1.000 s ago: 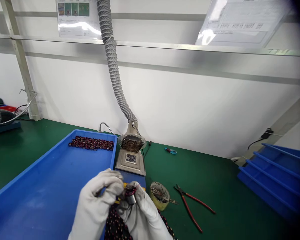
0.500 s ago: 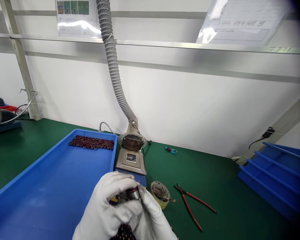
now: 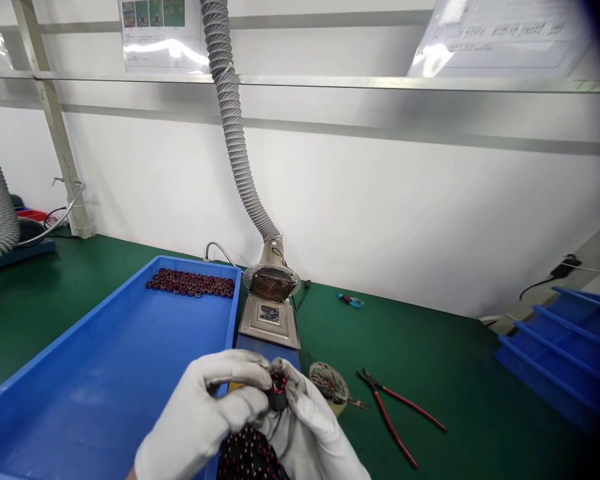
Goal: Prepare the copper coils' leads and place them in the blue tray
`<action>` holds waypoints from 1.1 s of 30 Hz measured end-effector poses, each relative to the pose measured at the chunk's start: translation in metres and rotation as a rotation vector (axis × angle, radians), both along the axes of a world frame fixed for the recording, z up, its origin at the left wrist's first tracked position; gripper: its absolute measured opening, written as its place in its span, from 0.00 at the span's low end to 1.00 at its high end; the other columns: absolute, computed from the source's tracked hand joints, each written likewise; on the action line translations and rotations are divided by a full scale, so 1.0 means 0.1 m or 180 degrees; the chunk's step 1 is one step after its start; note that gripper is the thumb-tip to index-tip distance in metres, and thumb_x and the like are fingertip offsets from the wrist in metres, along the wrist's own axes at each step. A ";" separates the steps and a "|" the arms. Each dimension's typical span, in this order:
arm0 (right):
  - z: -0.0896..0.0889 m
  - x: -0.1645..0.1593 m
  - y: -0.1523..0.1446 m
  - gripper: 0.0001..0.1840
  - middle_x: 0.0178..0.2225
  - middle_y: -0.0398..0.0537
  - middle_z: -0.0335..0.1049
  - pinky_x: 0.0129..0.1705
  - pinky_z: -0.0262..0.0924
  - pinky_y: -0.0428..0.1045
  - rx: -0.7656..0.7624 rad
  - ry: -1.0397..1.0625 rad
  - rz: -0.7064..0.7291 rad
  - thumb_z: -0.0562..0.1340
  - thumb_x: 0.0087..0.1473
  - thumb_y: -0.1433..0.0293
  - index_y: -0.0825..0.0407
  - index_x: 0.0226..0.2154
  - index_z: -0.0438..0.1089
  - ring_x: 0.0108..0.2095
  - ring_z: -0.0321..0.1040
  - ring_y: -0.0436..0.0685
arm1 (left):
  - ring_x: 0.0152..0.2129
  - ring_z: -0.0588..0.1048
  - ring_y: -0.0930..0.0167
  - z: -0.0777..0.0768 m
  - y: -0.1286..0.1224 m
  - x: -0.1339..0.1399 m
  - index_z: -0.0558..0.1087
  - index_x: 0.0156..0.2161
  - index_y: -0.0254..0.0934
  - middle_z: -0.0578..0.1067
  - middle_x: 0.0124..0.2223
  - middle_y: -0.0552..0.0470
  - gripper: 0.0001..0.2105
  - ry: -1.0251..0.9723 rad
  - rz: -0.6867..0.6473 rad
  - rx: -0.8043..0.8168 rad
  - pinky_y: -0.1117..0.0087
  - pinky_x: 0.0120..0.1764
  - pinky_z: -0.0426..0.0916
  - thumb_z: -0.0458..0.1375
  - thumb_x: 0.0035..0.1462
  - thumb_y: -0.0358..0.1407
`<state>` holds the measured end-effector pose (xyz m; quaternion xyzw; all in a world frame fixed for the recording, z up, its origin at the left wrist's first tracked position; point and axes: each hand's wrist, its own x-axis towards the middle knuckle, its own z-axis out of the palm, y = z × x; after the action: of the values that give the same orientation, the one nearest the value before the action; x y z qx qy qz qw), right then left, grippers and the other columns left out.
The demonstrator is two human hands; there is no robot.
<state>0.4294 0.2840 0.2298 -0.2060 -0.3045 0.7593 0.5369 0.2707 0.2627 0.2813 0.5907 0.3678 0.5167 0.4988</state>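
Both gloved hands, left (image 3: 207, 407) and right (image 3: 307, 417), pinching one small wound coil (image 3: 279, 389); one row of finished coils (image 3: 193, 283) in blue tray (image 3: 105, 347), most of tray unfilled.

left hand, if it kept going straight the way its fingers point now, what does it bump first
The left hand points right across the body, so it first meets the small dark coil it is pinching, with the right hand pressed against the coil's other side. Beyond them sits the round tin, though depth is hard to judge.
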 end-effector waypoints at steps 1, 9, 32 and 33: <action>-0.01 0.01 0.05 0.06 0.23 0.41 0.73 0.32 0.66 0.44 -0.0038 -0.0072 0.0141 0.69 0.42 0.71 0.53 0.25 0.72 0.24 0.71 0.50 | 0.29 0.74 0.71 0.00 -0.01 0.03 0.76 0.25 0.37 0.76 0.33 0.52 0.08 -0.0162 -0.0036 0.0001 0.77 0.31 0.69 0.56 0.41 0.24; -0.16 -0.01 0.11 0.03 0.25 0.37 0.74 0.30 0.62 0.38 -0.0221 0.0023 0.0166 0.66 0.47 0.71 0.54 0.25 0.72 0.23 0.69 0.43 | 0.32 0.75 0.70 -0.12 0.03 0.01 0.76 0.28 0.41 0.77 0.31 0.55 0.02 -0.1875 0.0473 -0.0058 0.74 0.37 0.70 0.63 0.44 0.32; -0.18 -0.06 0.14 0.12 0.21 0.41 0.69 0.19 0.64 0.45 0.0822 -0.0809 -0.0922 0.69 0.41 0.62 0.51 0.24 0.69 0.17 0.64 0.50 | 0.34 0.73 0.69 0.12 -0.10 0.05 0.75 0.23 0.39 0.76 0.34 0.52 0.09 0.0249 0.0156 0.0070 0.76 0.39 0.66 0.55 0.42 0.24; -0.17 -0.08 0.12 0.12 0.21 0.42 0.69 0.19 0.64 0.45 0.0912 -0.0858 -0.1042 0.69 0.40 0.62 0.51 0.25 0.69 0.17 0.65 0.50 | 0.33 0.73 0.70 0.10 -0.11 0.06 0.75 0.22 0.39 0.75 0.31 0.52 0.09 0.0101 0.0275 0.0173 0.76 0.38 0.67 0.55 0.42 0.25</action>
<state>0.4209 0.2963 0.2130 -0.2737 -0.4403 0.5771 0.6310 0.2771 0.2518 0.2912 0.5957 0.3867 0.5380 0.4540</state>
